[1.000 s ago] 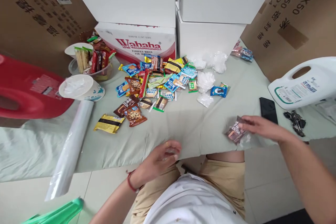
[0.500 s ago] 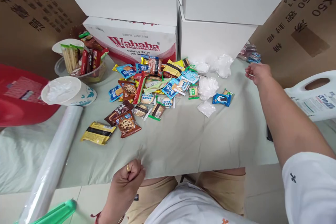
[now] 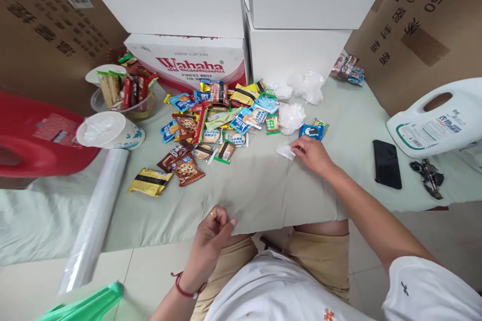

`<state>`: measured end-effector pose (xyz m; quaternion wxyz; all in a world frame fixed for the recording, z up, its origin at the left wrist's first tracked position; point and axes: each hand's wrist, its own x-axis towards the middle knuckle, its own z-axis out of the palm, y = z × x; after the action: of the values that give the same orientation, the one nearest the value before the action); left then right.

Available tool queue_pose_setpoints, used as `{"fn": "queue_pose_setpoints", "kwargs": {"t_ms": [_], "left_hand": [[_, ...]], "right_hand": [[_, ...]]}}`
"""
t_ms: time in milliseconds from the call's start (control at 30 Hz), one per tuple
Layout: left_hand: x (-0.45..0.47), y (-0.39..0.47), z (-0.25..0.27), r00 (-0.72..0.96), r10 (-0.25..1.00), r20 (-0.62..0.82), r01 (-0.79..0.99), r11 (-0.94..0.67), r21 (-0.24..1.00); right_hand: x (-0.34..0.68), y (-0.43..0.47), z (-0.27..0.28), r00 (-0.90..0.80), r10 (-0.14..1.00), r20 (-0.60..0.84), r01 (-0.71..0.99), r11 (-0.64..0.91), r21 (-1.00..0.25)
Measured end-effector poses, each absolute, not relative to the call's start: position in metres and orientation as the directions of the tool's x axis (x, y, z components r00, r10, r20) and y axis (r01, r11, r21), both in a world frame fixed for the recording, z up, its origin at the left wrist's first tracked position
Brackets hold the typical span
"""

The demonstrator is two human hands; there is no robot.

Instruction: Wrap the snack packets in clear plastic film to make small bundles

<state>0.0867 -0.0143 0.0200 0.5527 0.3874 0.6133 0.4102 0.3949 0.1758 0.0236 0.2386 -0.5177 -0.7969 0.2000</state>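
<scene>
Right arm (image 3: 371,210) stretched forward; small clear bag (image 3: 283,151), on cloth (image 3: 259,185) near blue packet (image 3: 312,132), pinched by right hand (image 3: 315,155). Left hand (image 3: 213,233) held half-curled over cloth's front edge; grip contents cannot be told.

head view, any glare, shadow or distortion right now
Head view: pale glare streaks along the plastic roll; head view: soft shadow on the cloth near the left hand; head view: white boxes splay outward, as with a wide lens.

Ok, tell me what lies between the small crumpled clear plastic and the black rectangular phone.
The head view shows the right hand at the plastic, then pale green cloth up to the phone.
</scene>
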Motion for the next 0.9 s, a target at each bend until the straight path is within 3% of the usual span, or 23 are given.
{"fn": "queue_pose_setpoints", "kwargs": {"t_ms": [200,333,433,567,767,900], "left_hand": [[0.110,0.025,0.029,0.006,0.976,-0.218,-0.018,0.218,0.976],[0.128,0.048,0.036,0.273,0.938,-0.214,0.033,0.213,0.976],[0.139,0.046,0.035,0.410,0.884,-0.226,-0.044,0.266,0.963],[0.139,0.034,0.025,0.309,0.913,-0.266,-0.240,0.346,0.907],[0.135,0.028,0.018,-0.051,0.927,-0.372,-0.421,0.318,0.849],[0.141,0.028,0.018,-0.090,0.923,-0.374,-0.505,0.281,0.816]], "right_hand": [[0.379,0.102,0.040,-0.585,0.741,0.330,0.430,0.629,-0.648],[0.367,0.073,0.046,-0.678,0.634,0.372,0.415,0.748,-0.518],[0.357,0.060,0.048,-0.682,0.612,0.400,0.476,0.787,-0.393],[0.351,0.040,0.046,-0.607,0.666,0.434,0.584,0.744,-0.326],[0.349,0.012,0.026,-0.476,0.686,0.550,0.640,0.699,-0.319],[0.348,0.000,0.010,-0.420,0.769,0.481,0.626,0.630,-0.460]]}}
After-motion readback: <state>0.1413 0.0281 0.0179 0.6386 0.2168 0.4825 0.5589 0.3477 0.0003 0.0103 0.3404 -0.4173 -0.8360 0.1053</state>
